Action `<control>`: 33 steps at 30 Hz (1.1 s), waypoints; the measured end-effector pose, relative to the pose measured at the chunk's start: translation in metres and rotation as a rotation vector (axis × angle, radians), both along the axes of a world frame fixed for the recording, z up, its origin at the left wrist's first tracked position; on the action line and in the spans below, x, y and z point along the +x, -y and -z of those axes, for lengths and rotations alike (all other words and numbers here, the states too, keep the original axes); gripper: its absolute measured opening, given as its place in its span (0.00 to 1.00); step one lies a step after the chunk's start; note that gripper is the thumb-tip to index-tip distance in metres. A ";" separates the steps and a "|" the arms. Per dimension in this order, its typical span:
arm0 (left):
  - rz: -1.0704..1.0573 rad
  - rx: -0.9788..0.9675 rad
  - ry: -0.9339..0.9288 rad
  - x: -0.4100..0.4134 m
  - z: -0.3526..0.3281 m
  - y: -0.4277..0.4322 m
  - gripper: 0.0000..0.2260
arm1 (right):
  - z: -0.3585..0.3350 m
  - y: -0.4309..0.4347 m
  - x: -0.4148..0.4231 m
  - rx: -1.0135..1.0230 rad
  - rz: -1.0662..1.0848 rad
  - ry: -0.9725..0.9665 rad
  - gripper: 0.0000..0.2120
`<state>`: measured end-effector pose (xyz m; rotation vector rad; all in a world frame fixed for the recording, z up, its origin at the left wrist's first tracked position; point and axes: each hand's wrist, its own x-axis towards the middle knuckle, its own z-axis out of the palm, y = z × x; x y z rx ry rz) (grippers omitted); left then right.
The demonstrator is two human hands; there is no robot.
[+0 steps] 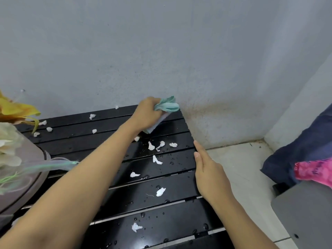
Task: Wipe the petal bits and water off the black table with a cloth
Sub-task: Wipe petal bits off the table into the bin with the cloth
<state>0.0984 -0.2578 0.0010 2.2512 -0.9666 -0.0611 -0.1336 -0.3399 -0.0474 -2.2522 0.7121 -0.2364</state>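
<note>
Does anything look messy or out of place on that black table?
Yes: white petal bits and water drops lie scattered over the black table. The left hand holds a cloth at the far edge.

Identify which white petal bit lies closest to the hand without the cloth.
The small bit just left of the fingertips of the right hand; all other bits lie farther left or nearer the camera.
</note>
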 end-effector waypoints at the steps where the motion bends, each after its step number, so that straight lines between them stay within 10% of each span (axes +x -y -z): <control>1: -0.074 -0.016 0.046 0.019 0.001 0.005 0.08 | 0.001 0.001 0.001 0.002 0.006 0.003 0.21; 7: -0.237 0.204 0.161 0.019 0.038 0.025 0.16 | 0.003 0.001 0.000 0.038 0.022 0.006 0.20; 13: 0.308 0.136 0.100 -0.029 0.025 -0.009 0.18 | -0.001 0.001 0.000 0.033 0.023 -0.002 0.21; 20: -0.325 0.355 0.184 0.036 0.028 0.021 0.21 | 0.002 0.001 0.001 0.063 0.031 0.027 0.20; 26: -0.064 0.245 0.221 -0.063 0.037 0.007 0.22 | 0.001 0.003 0.001 0.071 0.035 0.034 0.20; 29: 0.223 0.153 -0.073 -0.082 0.011 -0.015 0.14 | 0.003 0.003 0.001 0.051 0.032 0.045 0.20; 33: -0.136 0.091 -0.038 -0.010 -0.001 -0.008 0.08 | 0.003 0.003 0.000 0.074 0.038 0.036 0.20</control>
